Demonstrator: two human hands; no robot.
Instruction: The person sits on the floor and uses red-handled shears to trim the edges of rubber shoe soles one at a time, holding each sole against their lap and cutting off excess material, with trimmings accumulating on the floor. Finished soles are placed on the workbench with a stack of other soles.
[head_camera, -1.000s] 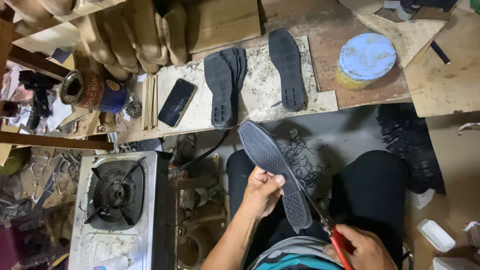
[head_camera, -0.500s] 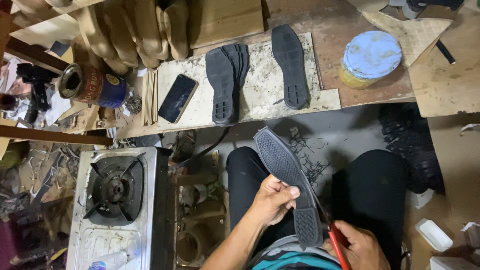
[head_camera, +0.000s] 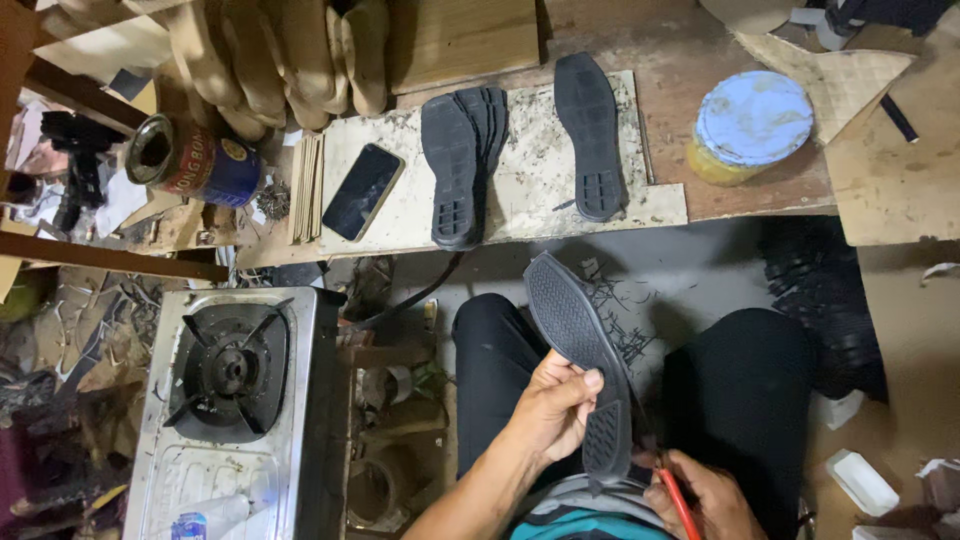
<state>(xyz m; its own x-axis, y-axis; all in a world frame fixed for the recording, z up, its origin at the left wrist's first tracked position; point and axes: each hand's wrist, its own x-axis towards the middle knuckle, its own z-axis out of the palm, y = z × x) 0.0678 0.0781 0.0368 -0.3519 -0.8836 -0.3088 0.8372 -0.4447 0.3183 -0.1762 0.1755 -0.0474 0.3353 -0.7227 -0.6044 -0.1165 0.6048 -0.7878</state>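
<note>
Left hand (head_camera: 555, 405) clamps its grip on a black rubber sole (head_camera: 580, 360) over the lap; right hand (head_camera: 705, 495) closes on a red-handled tool (head_camera: 680, 500) at its edge; trimming looks underway; 1 stack of soles (head_camera: 462, 160) and 1 single sole (head_camera: 590, 135) wait on the table (head_camera: 660, 200)

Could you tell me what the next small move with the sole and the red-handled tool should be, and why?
Probably draw the red-handled tool a little further along the right edge of the black sole. The left hand pinches the sole near its heel over the lap, the right hand holds the tool against that edge, and thin black trimmings lie on the floor below, which suggests edge trimming is under way.
</note>
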